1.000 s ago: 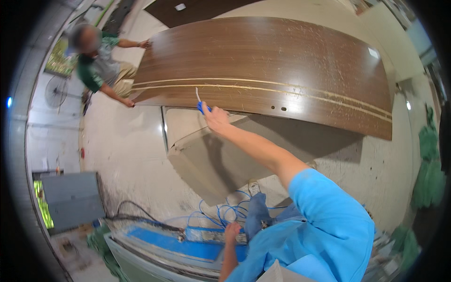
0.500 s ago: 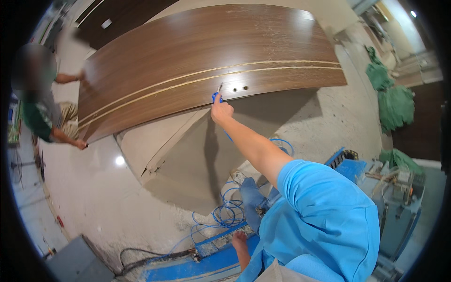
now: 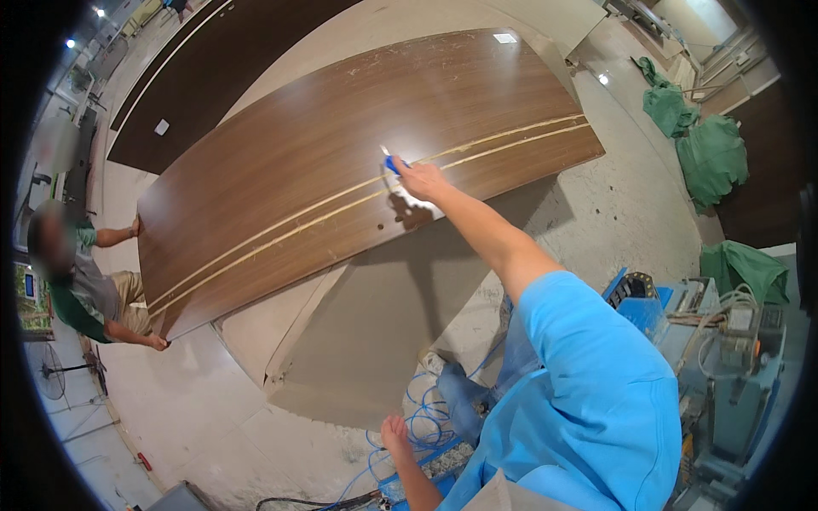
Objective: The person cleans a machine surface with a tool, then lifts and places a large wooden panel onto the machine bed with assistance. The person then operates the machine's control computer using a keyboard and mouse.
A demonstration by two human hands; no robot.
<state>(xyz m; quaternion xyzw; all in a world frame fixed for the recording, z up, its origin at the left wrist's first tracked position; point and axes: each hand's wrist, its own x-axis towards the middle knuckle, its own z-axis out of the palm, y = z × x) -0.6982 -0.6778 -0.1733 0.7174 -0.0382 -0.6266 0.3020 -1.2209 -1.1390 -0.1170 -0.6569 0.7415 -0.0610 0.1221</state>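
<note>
My right hand [image 3: 420,180] is closed round a blue air blow gun [image 3: 394,163]. Its thin nozzle points away from me over a large brown wood-grain door panel [image 3: 307,162]. Two pale lengthwise strips run along the panel, and dark round holes show close to its near edge. Pale dust is scattered on the surface. Low in front of me, my left hand [image 3: 394,433] hangs over the blue hose [image 3: 426,417], apart from the panel, with loosely bent fingers and nothing visible in them.
A co-worker [image 3: 94,281] holds the panel's left end with both hands. Another dark panel [image 3: 196,85] lies behind. Coiled hose is by my feet. Machinery [image 3: 733,341] stands at the right, and green sacks [image 3: 711,162] lie against the far right side.
My right hand has moved the blow gun farther over the panel, past the strips. My left hand has risen slightly and shifted left. The view has also shifted.
</note>
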